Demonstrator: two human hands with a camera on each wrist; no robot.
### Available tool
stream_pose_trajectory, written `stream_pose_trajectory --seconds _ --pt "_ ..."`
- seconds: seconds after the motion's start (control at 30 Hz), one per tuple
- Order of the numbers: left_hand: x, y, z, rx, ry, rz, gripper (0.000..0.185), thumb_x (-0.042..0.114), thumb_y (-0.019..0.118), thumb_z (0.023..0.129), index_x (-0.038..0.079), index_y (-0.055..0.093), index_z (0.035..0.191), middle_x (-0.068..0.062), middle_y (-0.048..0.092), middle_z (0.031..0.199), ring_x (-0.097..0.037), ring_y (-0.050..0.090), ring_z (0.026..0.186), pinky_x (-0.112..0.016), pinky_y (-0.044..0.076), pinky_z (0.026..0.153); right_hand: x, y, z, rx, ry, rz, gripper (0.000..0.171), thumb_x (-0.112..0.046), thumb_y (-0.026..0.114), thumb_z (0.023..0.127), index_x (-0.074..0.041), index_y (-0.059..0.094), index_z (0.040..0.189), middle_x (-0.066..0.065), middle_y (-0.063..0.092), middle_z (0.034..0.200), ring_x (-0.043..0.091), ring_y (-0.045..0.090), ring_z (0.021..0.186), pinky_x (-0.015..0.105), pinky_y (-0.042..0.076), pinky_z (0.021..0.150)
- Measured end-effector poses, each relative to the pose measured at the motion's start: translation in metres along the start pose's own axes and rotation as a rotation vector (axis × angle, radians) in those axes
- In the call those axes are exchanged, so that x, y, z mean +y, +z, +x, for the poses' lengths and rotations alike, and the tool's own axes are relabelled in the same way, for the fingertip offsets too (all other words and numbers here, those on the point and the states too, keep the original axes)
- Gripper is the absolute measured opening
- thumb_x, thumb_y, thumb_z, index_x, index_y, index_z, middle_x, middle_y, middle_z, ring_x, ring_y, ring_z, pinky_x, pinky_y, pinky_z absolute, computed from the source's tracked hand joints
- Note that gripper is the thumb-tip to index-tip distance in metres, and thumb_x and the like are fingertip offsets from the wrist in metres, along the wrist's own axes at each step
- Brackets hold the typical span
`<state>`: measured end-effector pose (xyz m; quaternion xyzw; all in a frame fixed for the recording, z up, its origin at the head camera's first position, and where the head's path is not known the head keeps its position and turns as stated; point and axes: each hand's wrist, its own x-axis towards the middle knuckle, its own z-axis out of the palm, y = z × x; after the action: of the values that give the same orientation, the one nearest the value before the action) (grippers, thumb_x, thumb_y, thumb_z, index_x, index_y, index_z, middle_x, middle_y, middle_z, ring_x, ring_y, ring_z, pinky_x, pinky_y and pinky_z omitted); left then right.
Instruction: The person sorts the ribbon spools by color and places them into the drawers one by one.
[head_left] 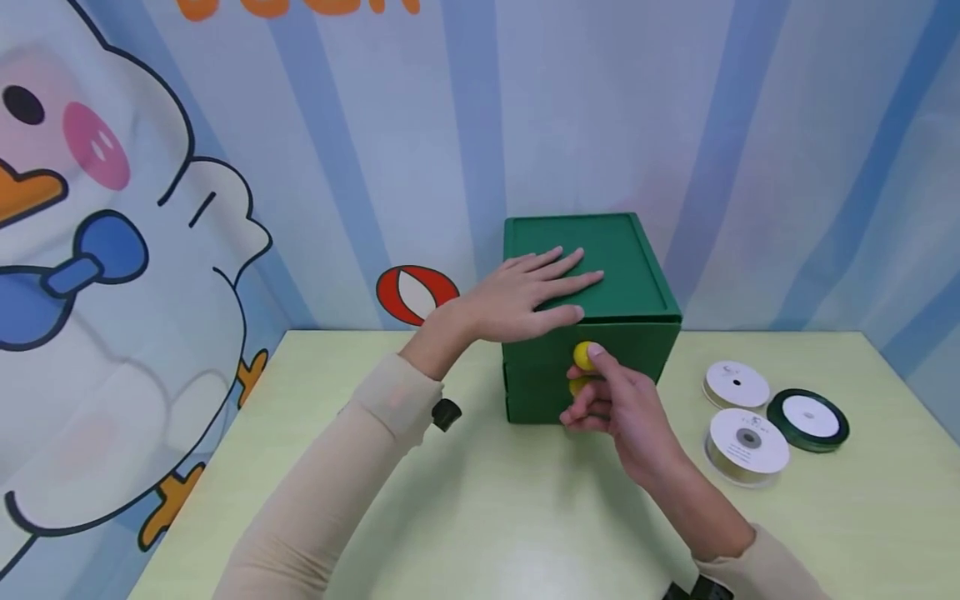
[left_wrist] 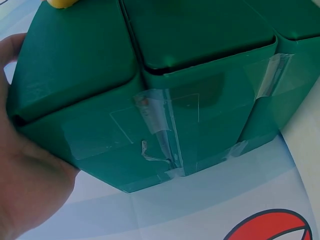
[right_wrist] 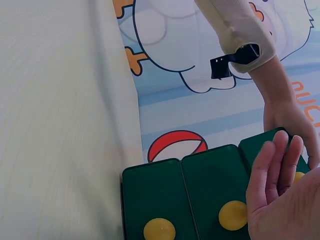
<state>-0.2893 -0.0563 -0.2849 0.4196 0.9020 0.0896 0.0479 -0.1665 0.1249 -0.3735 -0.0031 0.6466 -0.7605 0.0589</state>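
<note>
Right hand (head_left: 615,408) pinches top yellow knob (head_left: 584,356) on green box (head_left: 622,267) mid-bench (head_left: 480,517), left hand (head_left: 525,292) flat on lid; drawers look closed, nothing pulled yet.

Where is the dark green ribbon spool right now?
In the head view the dark green spool lies on the table's right side, beside two white spools, right of the green box.

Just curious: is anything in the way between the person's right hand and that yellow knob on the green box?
Nothing visible. The right hand already has fingertips on the yellow knob of the green box; the left hand lies on top.
</note>
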Motion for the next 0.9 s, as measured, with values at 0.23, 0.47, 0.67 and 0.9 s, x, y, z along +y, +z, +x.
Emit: stream_pose_trajectory --seconds 0.23,0.47,0.67,0.9 --pt "-0.002 -0.003 -0.002 -0.013 -0.005 -0.001 0.063 0.055 0.036 0.112 0.036 0.023 0.17 0.005 0.005 0.179 -0.02 -0.002 0.166 -0.043 0.002 0.134 -0.001 0.002 0.0 -0.035 -0.014 0.094 0.049 -0.043 0.05 0.113 0.005 0.06 0.111 -0.001 0.065 0.066 0.02 0.08 0.082 0.044 0.065 0.084" --pt "-0.002 0.001 -0.001 -0.025 -0.011 0.004 0.063 0.055 0.036 0.112 0.035 0.023 0.17 0.005 0.005 0.179 -0.02 -0.002 0.166 -0.041 0.001 0.134 0.001 0.003 -0.004 -0.041 0.02 0.112 0.049 -0.044 0.05 0.113 0.005 0.056 0.113 0.0 0.068 0.072 0.025 0.081 0.093 0.05 0.065 0.084" --pt "-0.002 0.0 0.0 -0.018 -0.021 0.015 0.063 0.054 0.037 0.112 0.035 0.023 0.17 0.006 0.005 0.179 -0.019 -0.002 0.166 -0.039 0.001 0.133 0.001 0.003 -0.009 -0.06 0.014 0.126 0.05 -0.045 0.051 0.113 0.005 0.056 0.113 0.001 0.072 0.076 0.026 0.081 0.094 0.051 0.064 0.084" --pt "-0.003 0.003 0.002 -0.02 -0.018 0.015 0.062 0.054 0.037 0.113 0.035 0.024 0.17 0.005 0.006 0.179 -0.019 -0.001 0.166 -0.039 0.002 0.134 0.002 0.0 -0.018 -0.096 0.027 0.145 0.043 -0.044 0.05 0.113 -0.002 0.06 0.109 0.001 0.076 0.082 0.025 0.08 0.096 0.052 0.064 0.086"
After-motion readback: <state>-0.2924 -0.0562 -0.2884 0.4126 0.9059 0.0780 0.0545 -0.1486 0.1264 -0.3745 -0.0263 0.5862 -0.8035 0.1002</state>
